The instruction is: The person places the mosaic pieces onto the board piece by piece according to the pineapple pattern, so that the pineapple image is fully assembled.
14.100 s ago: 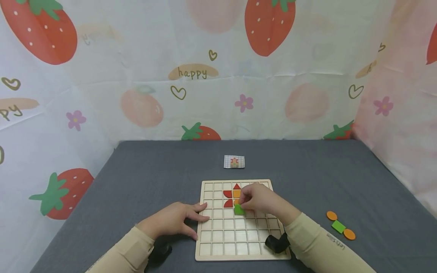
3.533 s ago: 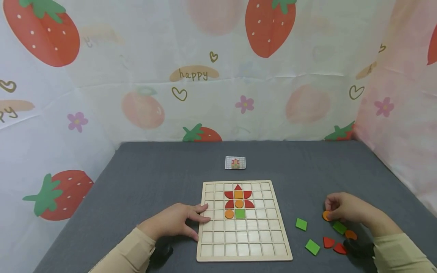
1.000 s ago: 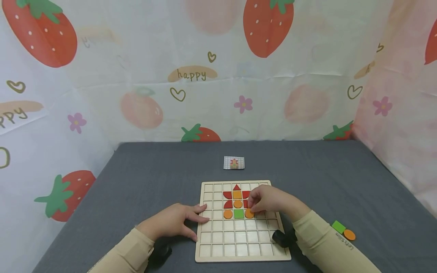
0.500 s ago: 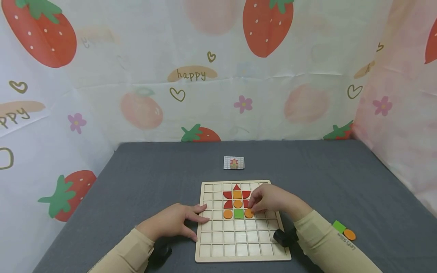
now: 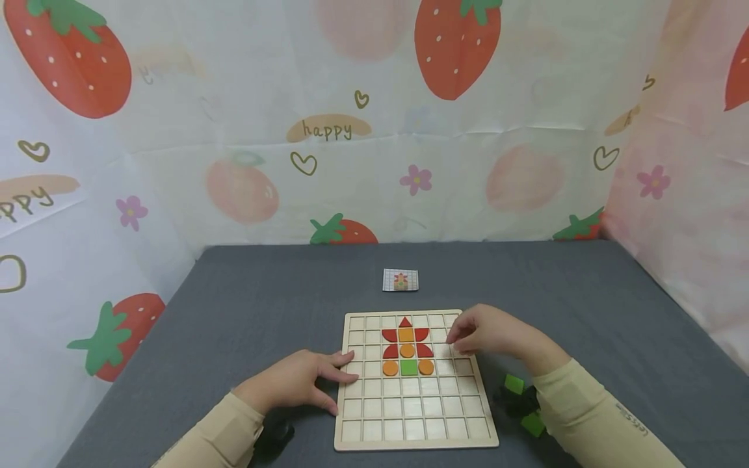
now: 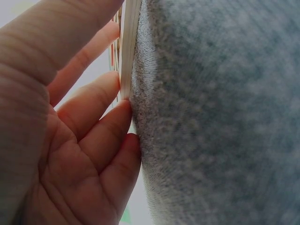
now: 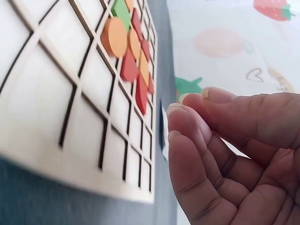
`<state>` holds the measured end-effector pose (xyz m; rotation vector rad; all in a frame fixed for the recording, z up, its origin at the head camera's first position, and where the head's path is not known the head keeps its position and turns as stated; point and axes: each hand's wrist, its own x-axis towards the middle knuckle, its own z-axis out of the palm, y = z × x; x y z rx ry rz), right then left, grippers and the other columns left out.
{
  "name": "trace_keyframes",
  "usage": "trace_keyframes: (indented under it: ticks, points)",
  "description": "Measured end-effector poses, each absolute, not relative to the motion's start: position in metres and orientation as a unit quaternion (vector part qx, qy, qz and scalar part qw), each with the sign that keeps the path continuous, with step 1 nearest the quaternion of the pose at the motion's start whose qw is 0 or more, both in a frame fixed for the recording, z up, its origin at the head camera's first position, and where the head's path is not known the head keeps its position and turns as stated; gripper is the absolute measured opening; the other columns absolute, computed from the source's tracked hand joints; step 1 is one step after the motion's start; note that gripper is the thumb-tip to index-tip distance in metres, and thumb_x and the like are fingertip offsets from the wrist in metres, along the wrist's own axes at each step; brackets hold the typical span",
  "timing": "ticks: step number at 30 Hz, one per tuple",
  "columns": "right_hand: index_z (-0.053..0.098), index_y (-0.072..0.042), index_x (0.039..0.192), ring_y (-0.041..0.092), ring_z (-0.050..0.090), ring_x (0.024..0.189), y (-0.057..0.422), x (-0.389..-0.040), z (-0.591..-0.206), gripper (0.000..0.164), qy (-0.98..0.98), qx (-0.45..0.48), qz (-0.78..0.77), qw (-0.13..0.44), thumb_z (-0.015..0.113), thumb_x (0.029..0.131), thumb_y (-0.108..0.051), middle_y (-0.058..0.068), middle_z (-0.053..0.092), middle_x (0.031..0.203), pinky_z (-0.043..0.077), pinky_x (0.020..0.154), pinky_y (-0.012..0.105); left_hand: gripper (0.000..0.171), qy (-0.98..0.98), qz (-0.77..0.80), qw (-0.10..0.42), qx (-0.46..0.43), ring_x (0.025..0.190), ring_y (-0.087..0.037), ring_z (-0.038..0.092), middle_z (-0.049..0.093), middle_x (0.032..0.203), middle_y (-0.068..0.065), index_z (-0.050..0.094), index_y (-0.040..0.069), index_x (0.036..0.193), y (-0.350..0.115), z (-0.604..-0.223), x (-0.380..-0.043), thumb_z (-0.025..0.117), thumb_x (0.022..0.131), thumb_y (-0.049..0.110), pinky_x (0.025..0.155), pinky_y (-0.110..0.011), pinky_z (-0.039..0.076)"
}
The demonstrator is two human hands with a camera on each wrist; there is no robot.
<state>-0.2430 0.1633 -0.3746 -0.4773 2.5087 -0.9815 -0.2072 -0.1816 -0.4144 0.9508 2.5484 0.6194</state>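
A wooden grid board (image 5: pixel 383 429) lies on the table, with a pattern of red, orange and green pieces in its upper cells. At its lower row, a green square (image 5: pixel 409 368) sits between one orange disc (image 5: pixel 390 368) and another orange disc (image 5: pixel 426 368). My left hand (image 5: pixel 301 377) rests against the board's left edge, fingers extended; the left wrist view shows fingertips touching the wooden edge (image 6: pixel 127 56). Above the board's right side hovers my right hand (image 5: pixel 497 335), apart from the pieces. In the right wrist view its fingers are loosely bent, with nothing held.
A small pattern card (image 5: pixel 400 281) lies behind the board. To the right, two loose green squares, one nearer the board (image 5: pixel 513 383) and one closer to me (image 5: pixel 532 424), are partly covered by the black wrist camera and sleeve (image 5: pixel 591 409).
My right hand has let go of the right orange disc and moved up and right. Since the oldest frame, red pieces on the right and both lower orange discs have joined the pattern.
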Motion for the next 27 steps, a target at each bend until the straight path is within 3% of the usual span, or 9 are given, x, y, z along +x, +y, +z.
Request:
trace_keyframes:
  ticks: [14, 27]
  points:
    - [0.068, -0.005, 0.089, 0.015, 0.056, 0.073, 0.221, -0.232, -0.378, 0.010, 0.891, -0.192, -0.347, 0.222, 0.068, 0.079, -0.009, 0.000, 0.063, 0.078, 0.047, 0.065, 0.032, 0.061, 0.898, 0.218, 0.168, 0.343, 0.127, -0.012, 0.040, 0.042, 0.139, 0.005, 0.060, 0.029, 0.122, -0.182, -0.416, -0.208, 0.074, 0.065, 0.047, 0.098, -0.033, 0.038]
    - [0.066, -0.003, 0.083, 0.017, 0.054, 0.067, 0.244, -0.221, -0.394, 0.010, 0.882, -0.181, -0.356, 0.249, 0.071, 0.074, -0.006, 0.001, 0.061, 0.072, 0.045, 0.059, 0.032, 0.062, 0.898, 0.218, 0.165, 0.345, 0.127, -0.011, 0.039, 0.042, 0.139, 0.006, 0.059, 0.030, 0.122, -0.183, -0.419, -0.209, 0.073, 0.065, 0.050, 0.098, -0.034, 0.038]
